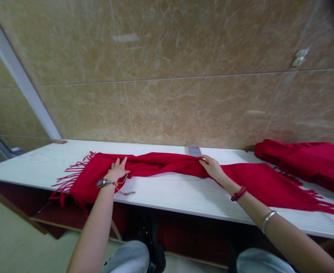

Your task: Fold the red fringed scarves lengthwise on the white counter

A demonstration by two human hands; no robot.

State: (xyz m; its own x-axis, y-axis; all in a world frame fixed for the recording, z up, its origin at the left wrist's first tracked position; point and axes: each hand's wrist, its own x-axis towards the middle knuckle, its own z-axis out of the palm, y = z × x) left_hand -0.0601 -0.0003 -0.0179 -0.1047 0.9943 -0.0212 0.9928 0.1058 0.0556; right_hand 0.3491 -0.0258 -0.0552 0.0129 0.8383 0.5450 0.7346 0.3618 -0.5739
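On a clock with twelve at the top, the pale-clad left knee (131,258) is between six and seven, and the right knee (262,261) at five; a black shoe (154,244) is at six, below the white tabletop (167,195); on this top the red scarf (161,163) lies from eight o'clock to four, narrow and folded in its middle, wider at both fringed ends; its left end hangs partly over the near edge; the left hand (118,171), at eight, rests flat on the scarf with the fingers spread; the right hand (214,170), at four, pinches the far edge of it between thumb and fingers; just beyond this hand, also toward four, a phone (194,151) lies near the wall; another red cloth (300,161) is heaped past three; farthest stands the marbled wall (178,49), with a socket (299,57) at two.
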